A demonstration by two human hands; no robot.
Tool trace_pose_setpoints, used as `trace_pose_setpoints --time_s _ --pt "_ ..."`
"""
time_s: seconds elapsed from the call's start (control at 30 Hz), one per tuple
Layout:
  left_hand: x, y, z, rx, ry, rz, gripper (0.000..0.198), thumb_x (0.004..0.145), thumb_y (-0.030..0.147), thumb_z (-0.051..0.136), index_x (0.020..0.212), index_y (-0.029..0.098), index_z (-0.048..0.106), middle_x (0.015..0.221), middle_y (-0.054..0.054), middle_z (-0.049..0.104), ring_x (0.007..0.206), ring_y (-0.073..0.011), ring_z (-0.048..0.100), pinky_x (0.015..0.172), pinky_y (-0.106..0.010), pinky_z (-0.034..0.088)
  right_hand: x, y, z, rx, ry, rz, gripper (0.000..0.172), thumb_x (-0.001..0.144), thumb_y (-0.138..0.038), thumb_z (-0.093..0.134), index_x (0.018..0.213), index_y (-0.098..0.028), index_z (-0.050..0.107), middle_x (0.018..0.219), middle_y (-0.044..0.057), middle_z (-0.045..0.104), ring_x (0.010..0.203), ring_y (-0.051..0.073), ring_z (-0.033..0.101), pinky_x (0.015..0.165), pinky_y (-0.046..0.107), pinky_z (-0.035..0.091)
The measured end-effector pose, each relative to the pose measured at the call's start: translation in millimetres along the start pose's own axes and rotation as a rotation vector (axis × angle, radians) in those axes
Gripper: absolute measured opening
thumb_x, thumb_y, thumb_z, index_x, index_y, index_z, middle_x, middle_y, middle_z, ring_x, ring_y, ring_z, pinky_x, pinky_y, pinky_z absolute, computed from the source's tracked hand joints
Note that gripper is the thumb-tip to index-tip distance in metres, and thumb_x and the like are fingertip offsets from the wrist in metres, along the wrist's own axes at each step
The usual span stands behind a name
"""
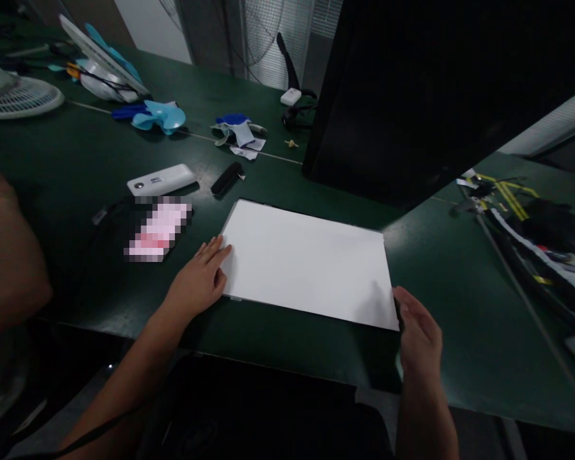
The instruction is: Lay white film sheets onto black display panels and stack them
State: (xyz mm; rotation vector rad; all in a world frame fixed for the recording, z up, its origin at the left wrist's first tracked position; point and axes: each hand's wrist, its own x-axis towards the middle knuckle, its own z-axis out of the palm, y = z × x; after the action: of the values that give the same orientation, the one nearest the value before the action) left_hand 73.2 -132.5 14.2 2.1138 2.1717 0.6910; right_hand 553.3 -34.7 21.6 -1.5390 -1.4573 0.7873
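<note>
A white rectangular panel [306,262] lies flat on the dark green table [76,166]. My left hand [199,278] rests at the panel's left edge, fingers stretched out and touching it. My right hand [418,332] stands on its side against the panel's near right corner, fingers straight and together. Neither hand holds anything.
A large black screen [412,89] stands behind the panel. To the left lie a white oblong device [161,179], a small black block [227,177] and a pink blurred item [158,228]. Blue fan blades [159,115], a white fan grille [19,97] and cables [531,223] lie around.
</note>
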Motion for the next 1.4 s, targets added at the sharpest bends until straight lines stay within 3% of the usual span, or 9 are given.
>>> trace_pose_setpoints --time_s 0.13,0.27,0.43,0.7,0.87,1.0,1.17,1.3,1.4 --pt "1 1 -0.6 0.032 -0.030 -0.011 0.060 0.094 0.021 0.046 0.153 0.010 0.054 0.169 -0.018 0.042 0.156 -0.0334 0.042 0.130 -0.057 0.035 2 -14 -12 0.536 0.078 0.210 0.046 0.086 -0.036 0.077 0.125 -0.013 0.071 0.127 0.016 0.075 0.125 0.030 0.069 0.118 0.052 0.049" --pt "1 2 -2.8 0.029 -0.050 -0.044 0.060 0.095 0.021 0.043 0.153 0.010 0.053 0.170 -0.017 0.041 0.157 -0.0317 0.040 0.130 -0.056 0.034 0 -26 -17 0.737 0.101 0.314 0.050 0.081 -0.029 0.078 0.130 -0.020 0.071 0.135 0.011 0.072 0.126 0.024 0.068 0.102 0.040 0.062" --pt "1 1 -4.2 0.016 -0.055 -0.040 0.061 0.095 0.021 0.043 0.154 0.013 0.052 0.170 -0.015 0.042 0.158 -0.0306 0.040 0.130 -0.057 0.035 -3 -34 -9 0.763 0.120 0.354 0.056 0.087 -0.033 0.073 0.142 -0.025 0.066 0.140 0.008 0.069 0.130 0.025 0.066 0.100 0.042 0.063" --pt "-2 5 -11.2 0.089 0.118 0.030 0.046 0.095 0.021 0.054 0.139 0.020 0.067 0.165 -0.013 0.049 0.154 -0.0356 0.044 0.125 -0.061 0.041 0 -21 -13 0.597 -0.082 0.499 0.071 0.067 -0.030 0.092 0.135 -0.021 0.072 0.117 0.008 0.078 0.085 0.021 0.076 0.066 0.028 0.064" --pt "-9 18 -29.1 0.076 0.227 0.348 0.036 0.094 0.034 0.075 0.129 0.027 0.072 0.152 -0.009 0.064 0.142 -0.0335 0.060 0.116 -0.054 0.052 -8 -27 -19 0.571 -0.084 0.486 0.089 0.068 -0.034 0.094 0.150 -0.026 0.062 0.111 0.008 0.079 0.079 0.019 0.075 0.063 0.026 0.063" --pt "-14 30 -43.8 0.050 0.132 0.631 0.046 0.097 0.035 0.074 0.142 0.024 0.064 0.149 -0.010 0.067 0.140 -0.0298 0.063 0.114 -0.047 0.056 -8 -33 -40 0.547 -0.047 0.540 0.093 0.066 -0.032 0.096 0.152 -0.026 0.060 0.106 0.006 0.079 0.067 0.014 0.070 0.059 0.020 0.060" --pt "-12 34 -47.0 0.087 0.169 0.699 0.048 0.104 0.010 0.057 0.149 0.026 0.058 0.147 -0.006 0.069 0.141 -0.0240 0.062 0.114 -0.043 0.058 -19 -50 -73 0.398 0.017 0.600 0.094 0.063 -0.036 0.096 0.150 -0.030 0.062 0.091 0.002 0.076 0.055 0.013 0.064 0.047 0.020 0.056" --pt "6 48 -35.7 0.049 0.277 0.824 0.038 0.105 0.012 0.056 0.142 0.018 0.064 0.141 -0.009 0.073 0.139 -0.0247 0.063 0.113 -0.042 0.059 -43 -56 -106 0.208 0.080 0.617 0.088 0.063 -0.051 0.095 0.144 -0.028 0.068 0.115 0.008 0.078 0.070 0.021 0.073 0.045 0.023 0.058" --pt "25 72 -24.5 0.016 0.317 0.924 0.030 0.104 0.014 0.057 0.131 0.012 0.069 0.132 -0.013 0.077 0.135 -0.0268 0.066 0.111 -0.042 0.060 -61 -34 -151 0.123 0.058 0.676 0.082 0.068 -0.059 0.091 0.142 -0.032 0.069 0.125 0.007 0.076 0.084 0.028 0.077 0.054 0.032 0.066"
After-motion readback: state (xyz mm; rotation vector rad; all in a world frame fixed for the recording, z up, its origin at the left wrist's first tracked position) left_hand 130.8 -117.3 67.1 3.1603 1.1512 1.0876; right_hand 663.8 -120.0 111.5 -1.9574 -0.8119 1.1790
